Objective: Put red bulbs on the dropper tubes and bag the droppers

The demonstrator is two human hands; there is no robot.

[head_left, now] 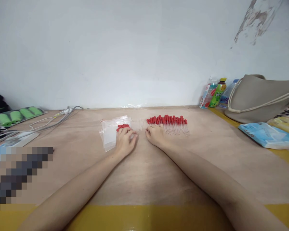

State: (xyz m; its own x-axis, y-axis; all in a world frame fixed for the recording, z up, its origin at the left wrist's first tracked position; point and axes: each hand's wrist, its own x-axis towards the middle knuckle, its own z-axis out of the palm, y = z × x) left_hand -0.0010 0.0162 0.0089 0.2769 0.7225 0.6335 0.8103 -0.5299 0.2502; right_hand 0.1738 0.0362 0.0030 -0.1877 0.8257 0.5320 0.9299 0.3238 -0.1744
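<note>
A row of several glass droppers with red rubber bulbs (168,124) lies on the wooden table (144,166), just right of centre. My right hand (155,134) rests at the left end of that row with its fingers curled on the table. My left hand (125,141) lies on a stack of small clear plastic bags (109,134), fingers curled. A small heap of loose red bulbs (122,127) sits just beyond its fingertips. A few bare glass tubes (140,125) lie between the hands. What either hand holds is hidden.
At the back right stand drink bottles (218,93), a beige bag (260,96) and a blue packet (265,135). Grey cables (55,120) and a pack of green rolls (16,116) lie at the left. A yellow strip (144,218) edges the table's front.
</note>
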